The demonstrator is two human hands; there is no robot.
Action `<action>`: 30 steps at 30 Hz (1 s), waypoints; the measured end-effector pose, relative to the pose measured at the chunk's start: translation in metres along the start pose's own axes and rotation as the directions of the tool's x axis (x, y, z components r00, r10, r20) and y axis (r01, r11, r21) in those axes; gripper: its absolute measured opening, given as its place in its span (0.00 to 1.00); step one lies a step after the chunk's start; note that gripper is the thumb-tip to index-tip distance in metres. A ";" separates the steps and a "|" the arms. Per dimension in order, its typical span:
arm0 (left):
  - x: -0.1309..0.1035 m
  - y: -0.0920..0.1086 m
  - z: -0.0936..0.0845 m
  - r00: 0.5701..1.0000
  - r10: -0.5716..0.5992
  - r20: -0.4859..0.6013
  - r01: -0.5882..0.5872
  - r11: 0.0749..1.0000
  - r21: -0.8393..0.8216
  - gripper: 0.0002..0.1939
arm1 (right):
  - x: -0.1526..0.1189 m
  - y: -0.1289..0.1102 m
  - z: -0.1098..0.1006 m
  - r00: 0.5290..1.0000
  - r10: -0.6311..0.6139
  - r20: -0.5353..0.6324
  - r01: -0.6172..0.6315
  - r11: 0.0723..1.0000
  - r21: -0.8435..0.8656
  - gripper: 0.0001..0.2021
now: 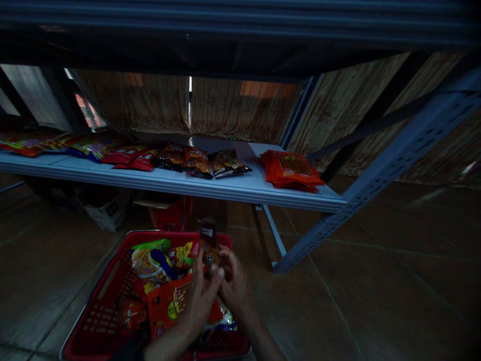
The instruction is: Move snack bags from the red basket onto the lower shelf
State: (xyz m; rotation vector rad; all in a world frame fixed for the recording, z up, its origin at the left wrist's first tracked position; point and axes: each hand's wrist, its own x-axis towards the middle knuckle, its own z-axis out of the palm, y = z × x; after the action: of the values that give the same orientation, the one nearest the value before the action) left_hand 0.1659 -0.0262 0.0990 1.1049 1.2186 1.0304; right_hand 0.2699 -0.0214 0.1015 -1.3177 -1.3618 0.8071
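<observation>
Between my two hands is a dark brown snack bag (209, 235), held up over the right part of a red shopping basket (99, 296). My left hand (202, 291) grips its left side with the thumb across the front. On the other side, my right hand (233, 278) closes around the bag's right edge. Below them in the basket lie a large orange-red packet (161, 301), a blue and yellow snack bag (150, 263), a red and yellow bag (184, 254) and a small orange packet (133, 315). My forearms hide part of the basket's contents.
A light metal shelf (210, 189) runs across in front, above the basket. On it lie brown snack bags (227, 163), red bags (131, 155) and a stack of orange-red packets (291, 169). A slanting blue upright (376, 170) stands at right. Cardboard boxes (107, 210) sit underneath.
</observation>
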 end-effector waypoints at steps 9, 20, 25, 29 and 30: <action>0.014 0.002 -0.012 0.968 -0.236 -0.084 0.180 0.888 -0.424 0.30 | 0.000 -0.001 -0.005 0.989 -0.091 0.120 0.095 0.995 -0.029 0.13; 0.021 0.010 -0.026 0.895 -0.411 0.173 0.427 0.677 -0.600 0.22 | 0.014 0.029 -0.019 0.847 0.496 0.193 -0.516 0.675 0.527 0.17; 0.029 0.006 -0.032 0.929 -0.346 0.132 0.356 0.733 -0.580 0.17 | 0.015 0.028 -0.020 0.846 0.470 0.253 -0.515 0.594 0.618 0.20; 0.036 -0.001 -0.035 0.952 -0.306 0.009 0.262 0.800 -0.540 0.16 | 0.016 0.033 -0.022 0.836 0.466 0.289 -0.531 0.555 0.640 0.19; 0.037 -0.003 -0.036 0.957 -0.289 0.001 0.247 0.818 -0.520 0.17 | 0.015 0.034 -0.022 0.835 0.464 0.296 -0.533 0.549 0.644 0.19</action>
State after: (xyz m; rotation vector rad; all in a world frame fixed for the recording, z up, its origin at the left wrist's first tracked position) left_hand 0.1330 0.0128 0.0892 0.4594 1.0328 1.0997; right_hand 0.3023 -0.0048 0.0785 -1.0249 -0.5652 1.6208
